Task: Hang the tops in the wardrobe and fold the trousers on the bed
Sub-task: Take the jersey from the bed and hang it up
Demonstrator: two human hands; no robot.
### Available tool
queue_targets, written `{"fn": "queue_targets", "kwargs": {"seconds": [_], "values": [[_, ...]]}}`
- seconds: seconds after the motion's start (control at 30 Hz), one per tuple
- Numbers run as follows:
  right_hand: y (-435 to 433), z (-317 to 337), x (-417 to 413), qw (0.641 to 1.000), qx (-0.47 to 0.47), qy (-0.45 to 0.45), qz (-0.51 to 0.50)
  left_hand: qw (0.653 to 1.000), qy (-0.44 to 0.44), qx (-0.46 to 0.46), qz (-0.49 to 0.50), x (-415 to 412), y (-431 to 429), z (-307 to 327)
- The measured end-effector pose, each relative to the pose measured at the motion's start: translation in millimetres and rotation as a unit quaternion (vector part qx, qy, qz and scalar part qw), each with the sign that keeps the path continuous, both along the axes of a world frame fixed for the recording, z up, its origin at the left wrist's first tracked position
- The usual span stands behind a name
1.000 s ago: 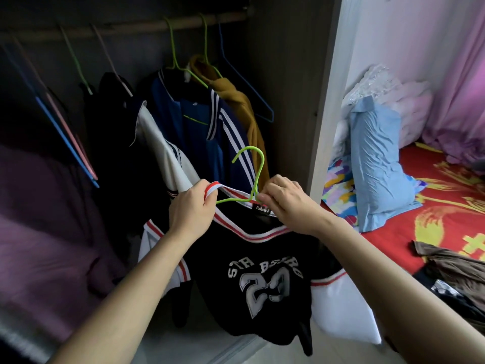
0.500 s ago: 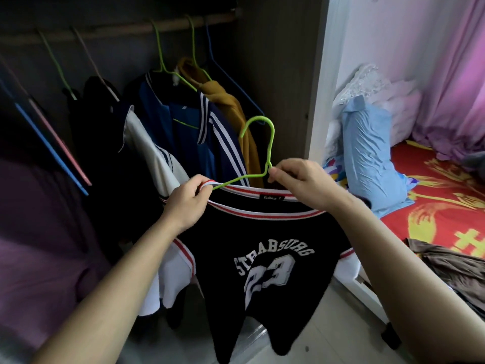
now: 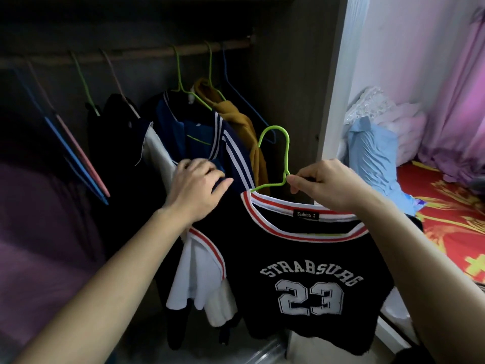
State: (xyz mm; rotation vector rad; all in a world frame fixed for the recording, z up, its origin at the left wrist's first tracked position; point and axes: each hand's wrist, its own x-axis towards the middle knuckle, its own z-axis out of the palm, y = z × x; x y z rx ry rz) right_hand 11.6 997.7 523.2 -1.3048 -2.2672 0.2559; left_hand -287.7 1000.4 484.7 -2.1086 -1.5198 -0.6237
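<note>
A black jersey (image 3: 309,279) with red-and-white trim and the number 23 hangs on a green wire hanger (image 3: 278,151). My right hand (image 3: 325,185) pinches that hanger at its neck, holding the jersey in front of the open wardrobe. My left hand (image 3: 196,187) has its fingers apart and presses against the navy striped top (image 3: 217,151) hanging inside, to the left of the jersey. The wooden rail (image 3: 147,52) runs across the top of the wardrobe.
On the rail hang a mustard top (image 3: 244,127), dark garments (image 3: 115,132) and empty blue and pink hangers (image 3: 76,153). A purple cloth (image 3: 34,232) fills the wardrobe's left. To the right is the bed with a red sheet (image 3: 451,206) and a light blue pillow (image 3: 372,156).
My left hand has let go of the jersey's collar and moved up-left onto the hanging navy top. My right hand now holds the hanger alone, with the jersey hanging straight.
</note>
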Motion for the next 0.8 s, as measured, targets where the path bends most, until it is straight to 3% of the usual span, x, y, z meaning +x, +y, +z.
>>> {"fn": "queue_targets", "kwargs": {"seconds": [0.1,0.17,0.4,0.53,0.63,0.73,0.8], "values": [[-1.9,10.3,-3.0,0.999,-0.030,-0.025,-0.012,0.966,0.184,0.003,0.182,-34.3,11.0,17.6],[-2.0,15.8,-8.3,0.997,-0.058,-0.038,-0.014,0.947,0.202,-0.034,0.247,-53.2,7.9,21.5],[-6.9,22.1,-43.7,0.996,-0.061,-0.037,-0.045,0.977,0.127,0.013,0.171,-96.8,-18.2,13.3],[-12.1,36.5,-68.3,0.992,0.011,-0.042,-0.120,0.978,0.128,0.007,0.164,-119.3,-24.6,21.0],[-17.5,42.8,-94.3,0.987,0.049,0.010,-0.155,0.979,0.122,-0.014,0.165,-130.5,-28.0,24.1],[-13.8,48.3,-127.8,0.986,-0.035,0.108,-0.124,0.983,0.092,-0.014,0.155,-138.7,-34.2,23.5],[-3.4,52.6,-149.6,0.956,-0.159,0.229,-0.092,0.989,0.067,-0.013,0.132,-143.3,-36.6,24.0]]}}
